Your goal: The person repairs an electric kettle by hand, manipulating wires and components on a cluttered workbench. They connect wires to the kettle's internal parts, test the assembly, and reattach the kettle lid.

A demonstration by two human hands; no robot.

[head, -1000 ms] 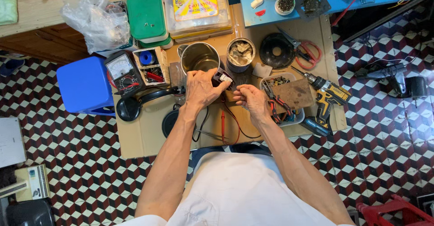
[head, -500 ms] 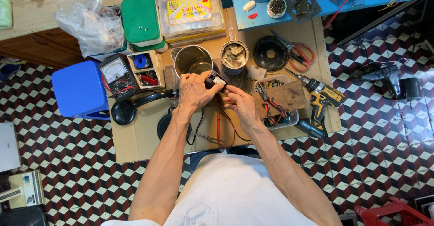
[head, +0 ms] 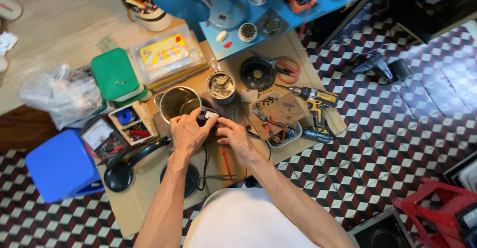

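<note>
Hands stay together over the bench (head: 149, 198): left hand (head: 188, 133) still grips a small black component (head: 206, 115), right hand (head: 233, 138) fingers pinching beside it, near the metal pot (head: 177, 103).

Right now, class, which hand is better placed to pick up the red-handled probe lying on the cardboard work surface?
Right. The right hand rests just above the red-handled probe, while the left hand has its grip on the small black device, further away.
</note>
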